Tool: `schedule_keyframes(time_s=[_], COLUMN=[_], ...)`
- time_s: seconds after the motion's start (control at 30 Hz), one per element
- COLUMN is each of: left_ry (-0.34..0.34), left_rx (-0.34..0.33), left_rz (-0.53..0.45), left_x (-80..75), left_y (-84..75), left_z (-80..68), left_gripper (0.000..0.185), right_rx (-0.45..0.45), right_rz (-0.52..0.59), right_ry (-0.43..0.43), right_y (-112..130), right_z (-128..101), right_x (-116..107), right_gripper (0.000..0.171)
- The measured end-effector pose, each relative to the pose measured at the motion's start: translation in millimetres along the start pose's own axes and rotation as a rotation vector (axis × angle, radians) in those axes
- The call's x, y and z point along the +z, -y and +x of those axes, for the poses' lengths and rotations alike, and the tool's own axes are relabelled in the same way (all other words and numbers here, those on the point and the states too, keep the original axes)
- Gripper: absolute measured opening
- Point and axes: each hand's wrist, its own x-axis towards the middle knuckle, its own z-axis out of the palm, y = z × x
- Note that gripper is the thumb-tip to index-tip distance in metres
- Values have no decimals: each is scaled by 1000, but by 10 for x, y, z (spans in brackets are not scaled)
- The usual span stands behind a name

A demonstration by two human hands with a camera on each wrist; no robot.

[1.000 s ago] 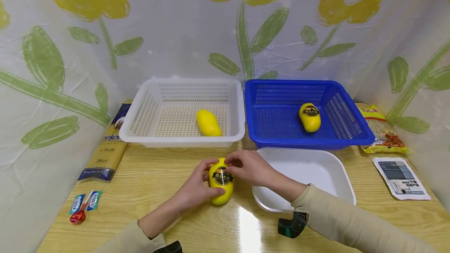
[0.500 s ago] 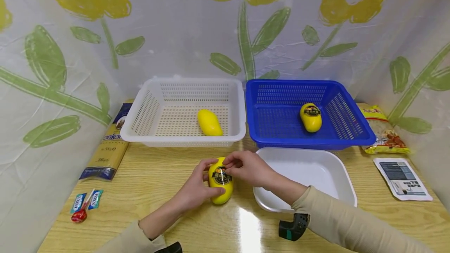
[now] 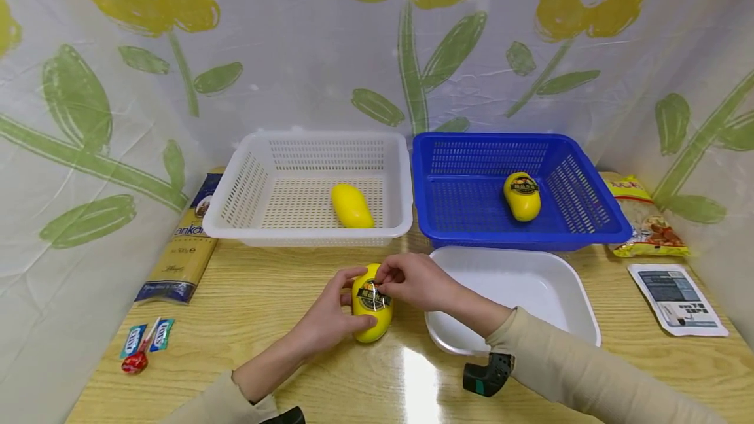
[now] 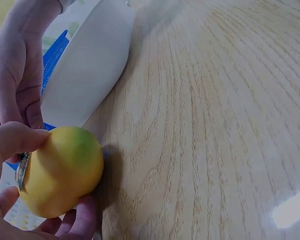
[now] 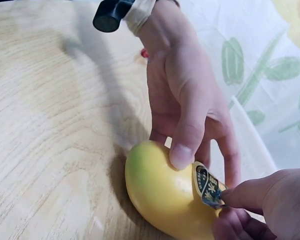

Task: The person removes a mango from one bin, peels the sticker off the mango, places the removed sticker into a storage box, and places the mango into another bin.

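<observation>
A yellow mango [image 3: 372, 322] stands on the wooden table [image 3: 265, 300] in front of me. My left hand [image 3: 327, 316] grips it from the left side, thumb on top. My right hand [image 3: 412, 280] pinches the edge of the black round sticker [image 3: 374, 298] on the mango's face. In the right wrist view the sticker [image 5: 207, 186] is lifted at its lower edge between my right fingertips [image 5: 240, 197], with the left hand [image 5: 190, 110] behind the mango [image 5: 162, 192]. The left wrist view shows the mango [image 4: 62, 172] from the back, held by my left fingers [image 4: 15, 142].
A white basket [image 3: 235, 198] holds a bare mango [image 3: 351, 205]. A blue basket [image 3: 589, 214] holds a stickered mango [image 3: 521, 196]. A white tray [image 3: 518, 286] lies right of my hands. A pasta pack [image 3: 179, 254], candies [image 3: 140, 345] and two packets [image 3: 648, 221] lie at the sides.
My right fingertips have shifted slightly down onto the sticker's edge and now pinch it. The mango and my left hand have stayed in place.
</observation>
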Motion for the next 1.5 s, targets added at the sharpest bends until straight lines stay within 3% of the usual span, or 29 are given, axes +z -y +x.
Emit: schedule_keyframes(time_s=[0.4,0.83,0.93,1.17,1.5], left_ry=[48,43,44,21,27], left_rx=[27,43,24,-7,-22], left_rz=[84,80,87,111,108], left_x=[-21,29,18,1,0], left_y=[-15,-96,-92,-75,-71], left_z=[21,32,36,17,19], left_gripper=[77,79,79,78,79], right_rx=[16,-64,-51,49,173], right_rz=[-9,11,62,305,388], right_ry=[-9,-80,-108,-116,-123], right_y=[40,132,194,162,-92], right_z=[-4,-120,-173,-307,-545], right_x=[26,-25,-127,-398,-605], right_gripper=[7,10,9,13,23])
